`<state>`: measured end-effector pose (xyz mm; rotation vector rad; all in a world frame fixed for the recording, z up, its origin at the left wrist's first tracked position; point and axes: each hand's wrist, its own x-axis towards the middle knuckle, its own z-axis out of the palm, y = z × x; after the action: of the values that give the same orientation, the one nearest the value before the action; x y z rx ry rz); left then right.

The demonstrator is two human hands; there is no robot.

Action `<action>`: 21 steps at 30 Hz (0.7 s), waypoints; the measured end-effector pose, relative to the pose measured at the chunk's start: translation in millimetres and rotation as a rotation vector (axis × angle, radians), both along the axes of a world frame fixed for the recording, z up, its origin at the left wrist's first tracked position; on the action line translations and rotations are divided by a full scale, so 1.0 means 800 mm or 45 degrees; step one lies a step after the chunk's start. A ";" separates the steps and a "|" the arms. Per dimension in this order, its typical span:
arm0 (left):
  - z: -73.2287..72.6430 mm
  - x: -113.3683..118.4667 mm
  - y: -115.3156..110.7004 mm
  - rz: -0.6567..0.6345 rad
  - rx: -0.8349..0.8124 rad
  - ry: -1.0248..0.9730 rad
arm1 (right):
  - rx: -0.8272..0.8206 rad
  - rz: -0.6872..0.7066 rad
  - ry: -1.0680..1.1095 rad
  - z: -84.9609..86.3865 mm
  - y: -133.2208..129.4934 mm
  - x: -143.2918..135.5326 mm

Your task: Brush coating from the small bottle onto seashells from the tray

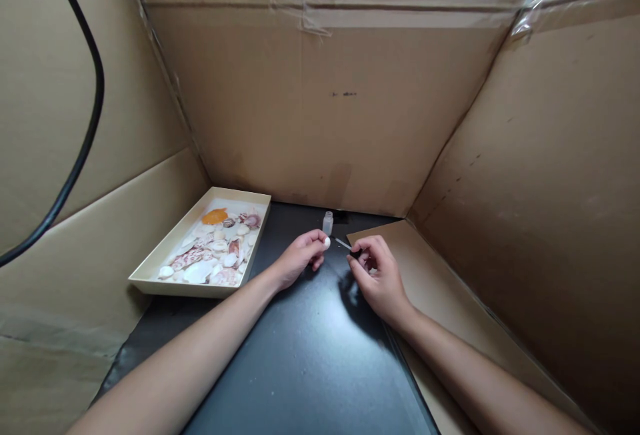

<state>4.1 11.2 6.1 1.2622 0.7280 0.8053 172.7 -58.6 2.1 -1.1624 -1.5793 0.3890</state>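
Over the dark tabletop [300, 368], our L hand [301, 258] pinches 1 small white piece [327, 243] nr an open btl [327, 223], our R hand [379, 275] grips a black-capped applicator [344, 243], & if we overreach we could tip the btl.

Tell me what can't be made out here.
All in the head view:
White piece in the left hand: too small to identify.
Thin tool: the right hand hides part of its dark end; any tip contact is too small to tell.
Bottle: contents too small to tell.
Cable: cut off by top and left edges.
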 end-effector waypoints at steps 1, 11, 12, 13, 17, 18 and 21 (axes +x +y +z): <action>0.000 0.000 0.000 -0.001 0.003 0.004 | 0.008 -0.009 0.012 0.000 0.000 0.000; 0.002 0.001 -0.001 0.002 0.025 0.024 | -0.002 0.021 0.013 0.002 -0.001 0.000; 0.002 0.001 -0.001 0.004 0.025 0.024 | 0.003 0.052 0.009 0.001 -0.001 0.000; 0.002 0.001 -0.001 0.005 0.025 0.022 | 0.000 0.079 0.003 0.001 -0.001 0.000; 0.001 0.001 0.000 -0.002 0.030 0.022 | -0.018 0.024 0.010 0.000 0.000 0.001; 0.000 0.001 0.000 -0.002 0.031 0.021 | -0.011 0.004 0.025 0.000 0.000 0.001; 0.000 0.001 0.000 0.001 0.032 0.021 | 0.004 0.077 0.028 -0.001 0.000 0.001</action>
<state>4.7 11.0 6.3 1.2923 0.7335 0.8080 173.2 -58.6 1.4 -1.1070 -1.5982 0.4372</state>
